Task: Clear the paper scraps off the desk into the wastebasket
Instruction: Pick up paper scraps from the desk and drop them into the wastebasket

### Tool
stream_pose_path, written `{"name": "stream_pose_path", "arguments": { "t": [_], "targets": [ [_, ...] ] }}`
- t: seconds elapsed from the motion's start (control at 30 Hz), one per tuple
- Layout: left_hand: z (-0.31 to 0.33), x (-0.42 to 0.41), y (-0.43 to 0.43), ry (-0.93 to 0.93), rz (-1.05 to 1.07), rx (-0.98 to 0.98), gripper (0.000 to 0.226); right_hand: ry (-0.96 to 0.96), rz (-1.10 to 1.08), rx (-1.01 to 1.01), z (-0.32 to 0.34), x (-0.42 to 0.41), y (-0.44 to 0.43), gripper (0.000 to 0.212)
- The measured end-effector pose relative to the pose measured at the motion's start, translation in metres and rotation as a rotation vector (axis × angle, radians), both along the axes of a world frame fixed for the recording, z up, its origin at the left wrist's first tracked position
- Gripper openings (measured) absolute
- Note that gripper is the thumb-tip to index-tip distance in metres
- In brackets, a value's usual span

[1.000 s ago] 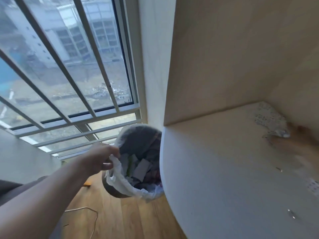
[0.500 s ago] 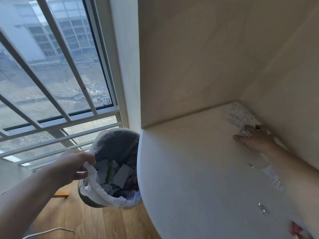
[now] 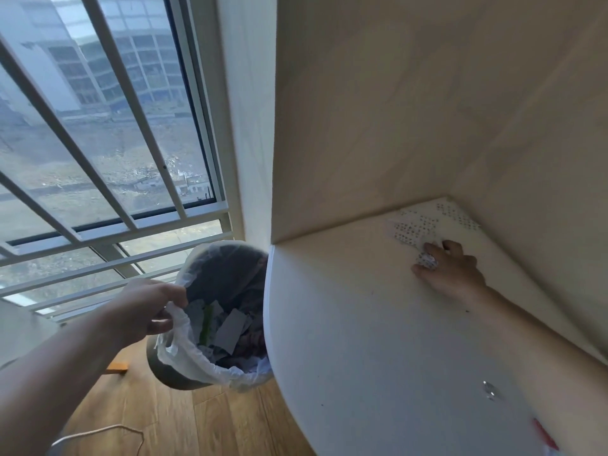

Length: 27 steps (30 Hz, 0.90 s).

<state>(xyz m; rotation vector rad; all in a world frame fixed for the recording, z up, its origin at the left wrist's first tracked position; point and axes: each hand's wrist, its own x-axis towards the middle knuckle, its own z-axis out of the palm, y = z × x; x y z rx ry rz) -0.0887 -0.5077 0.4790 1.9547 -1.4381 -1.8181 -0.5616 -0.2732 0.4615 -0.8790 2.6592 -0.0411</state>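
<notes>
A grey wastebasket (image 3: 171,376) lined with a white plastic bag hangs tilted beside the desk's rounded left edge, with paper scraps and other waste inside. My left hand (image 3: 144,311) grips its rim and the bag. On the white desk (image 3: 362,357), several printed paper scraps (image 3: 418,228) lie in the far corner against the walls. My right hand (image 3: 450,268) lies flat on the desk just in front of them, and a small crumpled scrap (image 3: 427,260) sits between its fingers.
Beige panels wall in the desk at the back and right. A barred window (image 3: 98,159) fills the left. Below are a wooden floor and a white cable (image 3: 98,434). A small shiny bit (image 3: 489,390) and a red item (image 3: 544,434) lie on the desk's near right.
My right hand has reached forward to the scraps in the far corner and settled on a crumpled piece. My left hand keeps holding the basket at the desk edge.
</notes>
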Motion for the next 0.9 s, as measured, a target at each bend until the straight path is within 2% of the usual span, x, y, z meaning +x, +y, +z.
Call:
{"name": "stream_pose_path", "arguments": {
  "t": [0.2, 0.4, 0.63, 0.77, 0.9],
  "targets": [
    [0.007, 0.004, 0.004, 0.009, 0.012, -0.008, 0.017, -0.006, 0.197, -0.047, -0.003, 0.065, -0.015, 0.056],
    [0.02, 0.006, 0.011, 0.029, 0.009, 0.0, 0.019, 0.063, 0.471, -0.074, -0.006, 0.149, -0.032, 0.06],
    [0.03, 0.013, 0.016, 0.058, -0.019, -0.001, 0.012, 0.02, 0.661, -0.074, 0.001, 0.238, -0.061, 0.063],
    [0.034, 0.015, 0.017, 0.079, -0.044, 0.013, 0.014, -0.062, 0.796, -0.062, 0.005, 0.291, -0.07, 0.062],
    [0.034, 0.018, 0.018, 0.063, -0.041, -0.006, 0.013, -0.285, 0.895, -0.135, 0.009, 0.326, -0.07, 0.059]
  ]
}}
